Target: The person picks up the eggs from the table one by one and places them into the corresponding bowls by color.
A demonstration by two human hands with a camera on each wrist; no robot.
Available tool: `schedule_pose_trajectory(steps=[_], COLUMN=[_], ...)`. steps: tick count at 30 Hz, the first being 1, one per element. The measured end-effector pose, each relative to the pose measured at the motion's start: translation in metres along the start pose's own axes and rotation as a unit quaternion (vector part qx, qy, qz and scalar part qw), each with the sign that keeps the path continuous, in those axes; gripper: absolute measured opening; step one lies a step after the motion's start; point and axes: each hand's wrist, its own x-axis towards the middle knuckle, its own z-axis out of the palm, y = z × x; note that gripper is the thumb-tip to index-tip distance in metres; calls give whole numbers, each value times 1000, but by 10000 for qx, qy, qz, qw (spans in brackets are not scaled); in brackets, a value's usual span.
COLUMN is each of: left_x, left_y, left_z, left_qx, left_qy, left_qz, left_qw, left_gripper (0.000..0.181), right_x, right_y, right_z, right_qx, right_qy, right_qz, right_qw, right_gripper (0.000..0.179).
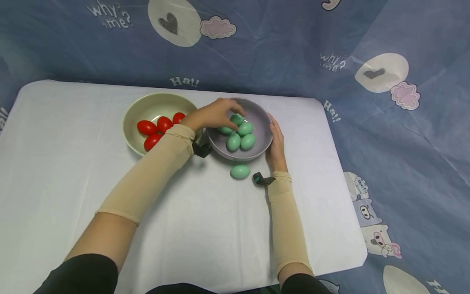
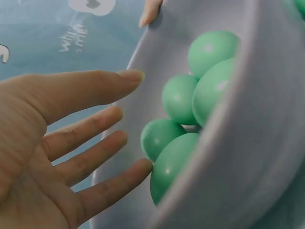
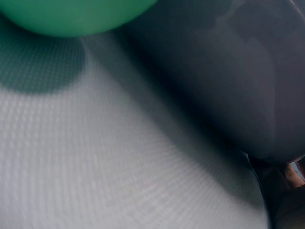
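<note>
My left hand point(image 1: 213, 115) reaches over a grey bowl point(image 1: 261, 143) with its fingers spread apart and nothing held between them. Several green eggs point(image 1: 245, 129) lie together in that bowl; in the left wrist view, one fingertip comes very close to, or touches, a green egg point(image 2: 174, 167). My right hand point(image 1: 277, 143) holds the bowl at its right side, fingers against the outer wall. Another green egg point(image 1: 240, 172) rests on the white cloth just in front of the bowl. Low in the right wrist view, a small part of a finger point(image 3: 294, 175) shows beside the bowl.
A pale green bowl point(image 1: 134, 107) stands to the left, holding several red eggs point(image 1: 147, 128), with my left forearm crossing its near right side. The white-covered table point(image 1: 205, 228) ends at a blue patterned cloth point(image 1: 279, 57) behind and to the right.
</note>
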Motion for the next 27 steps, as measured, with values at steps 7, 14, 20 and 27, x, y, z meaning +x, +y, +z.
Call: schedule_pose_trajectory(steps=[7, 14, 20, 27], left_x=[-29, -61, -92, -113], left_y=[2, 4, 5, 6], left_z=[14, 29, 39, 46], left_qx=[-384, -842, -1267, -1692], left_qy=[411, 712, 1005, 1110], left_qz=[394, 836, 956, 984], left_qw=[9976, 9904, 9822, 9744], left_gripper=[46, 44, 44, 45], right_x=[-1, -1, -1, -2], right_y=[0, -1, -2, -3], right_z=[0, 0, 3, 3], right_qx=[-99, -89, -60, -87], right_qy=[24, 53, 100, 80], right_qz=[-36, -22, -81, -127], right_qw=[9999, 9999, 9999, 9998], right_gripper=[50, 49, 46, 47])
